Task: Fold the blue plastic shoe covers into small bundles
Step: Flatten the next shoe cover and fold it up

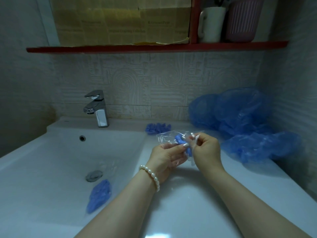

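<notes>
Both hands, left (164, 157) and right (205, 148), pinch a clear wrapper (164, 136) round a blue bundle (179, 140), mid-frame.
We judge it feather-light, limp, slippery; grip the edges.

Chrome tap (97, 109) behind sink (51, 152); mug (211, 24) on shelf (154, 47)

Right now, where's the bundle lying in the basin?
Head view, lower left: the folded blue bundle lies in the sink basin, just below the drain plug.

The flat brown cardboard sheet (120, 21) on the red shelf (154, 47) carries faint printed lines, too blurred to read.
</notes>
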{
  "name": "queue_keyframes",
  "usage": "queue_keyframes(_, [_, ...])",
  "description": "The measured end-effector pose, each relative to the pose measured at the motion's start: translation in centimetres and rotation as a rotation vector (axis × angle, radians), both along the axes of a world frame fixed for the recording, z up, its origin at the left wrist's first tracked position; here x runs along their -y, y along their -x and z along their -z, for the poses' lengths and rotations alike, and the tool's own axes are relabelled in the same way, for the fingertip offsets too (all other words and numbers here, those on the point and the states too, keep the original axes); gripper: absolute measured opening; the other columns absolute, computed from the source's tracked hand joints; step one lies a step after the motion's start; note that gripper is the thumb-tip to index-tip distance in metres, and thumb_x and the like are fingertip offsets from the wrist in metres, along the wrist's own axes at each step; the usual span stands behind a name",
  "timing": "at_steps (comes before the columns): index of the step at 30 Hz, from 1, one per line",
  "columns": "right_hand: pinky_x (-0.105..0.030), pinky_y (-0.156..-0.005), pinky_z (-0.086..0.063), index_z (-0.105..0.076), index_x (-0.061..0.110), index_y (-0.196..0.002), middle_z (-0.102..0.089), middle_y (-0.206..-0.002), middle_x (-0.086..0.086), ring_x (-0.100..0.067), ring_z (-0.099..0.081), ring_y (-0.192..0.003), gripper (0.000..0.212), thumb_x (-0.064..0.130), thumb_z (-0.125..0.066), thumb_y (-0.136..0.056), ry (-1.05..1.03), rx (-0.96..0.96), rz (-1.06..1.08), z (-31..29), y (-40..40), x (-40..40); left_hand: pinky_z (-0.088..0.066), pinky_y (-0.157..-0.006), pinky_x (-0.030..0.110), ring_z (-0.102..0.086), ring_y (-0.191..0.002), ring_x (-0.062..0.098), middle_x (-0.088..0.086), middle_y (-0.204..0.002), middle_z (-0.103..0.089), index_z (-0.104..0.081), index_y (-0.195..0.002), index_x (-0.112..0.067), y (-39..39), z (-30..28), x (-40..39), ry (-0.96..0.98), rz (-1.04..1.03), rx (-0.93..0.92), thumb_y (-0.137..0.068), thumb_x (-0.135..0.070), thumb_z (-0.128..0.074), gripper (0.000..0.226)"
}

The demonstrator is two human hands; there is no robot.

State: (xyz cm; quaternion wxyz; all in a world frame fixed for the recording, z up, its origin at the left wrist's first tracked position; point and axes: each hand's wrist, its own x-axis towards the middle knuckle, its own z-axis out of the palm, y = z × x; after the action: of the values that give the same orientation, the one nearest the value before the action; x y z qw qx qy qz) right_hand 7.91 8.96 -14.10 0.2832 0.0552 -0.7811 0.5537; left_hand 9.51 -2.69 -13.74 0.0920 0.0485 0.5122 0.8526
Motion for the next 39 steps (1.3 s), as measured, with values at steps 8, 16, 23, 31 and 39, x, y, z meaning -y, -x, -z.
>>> queue_keyframes(8, [-0.019, -0.047, -0.034, -0.054, 0.02, -0.059, -0.049, -0.053, 0.004, -0.006, -0.041, -0.047, 0.032, 0.001, -0.066, -0.082, -0.081, 0.108, -0.156, -0.8, -0.2, 0.0, -0.053, -0.054, 0.021, -0.061, -0.057, 0.013, 0.008, -0.07, -0.062, -0.065, -0.079, -0.004, 0.2, 0.1, 0.9, 0.016, 0.031, 0.049, -0.083, 0.005, -0.059, 0.012])
queue_keyframes(16, [-0.016, -0.048, -0.038, -0.07, 0.01, -0.086, -0.057, -0.057, -0.006, -0.008, -0.046, -0.047, 0.028, -0.012, -0.053, -0.086, -0.043, 0.321, -0.476, -2.1, -0.4, -4.6, -0.048, -0.043, 0.019, -0.058, -0.047, 0.015, 0.008, -0.066, -0.053, -0.052, -0.078, -0.007, 0.9, 0.6, 1.3, 0.157, -0.018, 0.087, -0.082, 0.013, -0.053, 0.02])
queue_keyframes(23, [-0.03, -0.07, -0.049, -0.076, 0.012, -0.081, -0.072, -0.1, -0.006, -0.018, -0.058, -0.088, 0.04, 0.047, -0.073, -0.062, -0.031, 0.591, -0.55, -1.6, -0.6, -4.2, -0.047, -0.061, 0.024, -0.057, -0.067, 0.018, 0.01, -0.076, -0.06, -0.06, -0.097, -0.003, 2.2, 1.9, 1.5, 0.128, -0.135, 0.036, -0.076, 0.015, -0.063, 0.028])
queue_keyframes(31, [-0.021, -0.048, -0.049, -0.065, -0.006, -0.075, -0.065, -0.063, -0.012, -0.015, -0.06, -0.052, 0.005, -0.004, -0.067, -0.079, 0.142, 0.569, -0.382, -2.1, 0.2, -4.2, -0.041, -0.045, 0.017, -0.051, -0.049, 0.008, 0.003, -0.066, -0.058, -0.055, -0.099, -0.004, 2.6, 1.9, 1.7, -0.004, -0.256, 0.119, -0.073, 0.011, -0.068, 0.033])
queue_keyframes(39, [-0.022, -0.045, -0.046, -0.063, -0.004, -0.065, -0.063, -0.054, -0.011, -0.017, -0.057, -0.045, 0.013, -0.007, -0.063, -0.078, 0.196, 0.565, -0.334, -1.9, 0.3, -4.0, -0.035, -0.036, 0.014, -0.05, -0.038, 0.004, 0.0, -0.05, -0.056, -0.056, -0.087, -0.003, 3.1, 1.8, 2.0, -0.157, -0.39, 0.176, -0.087, 0.008, -0.052, 0.012])
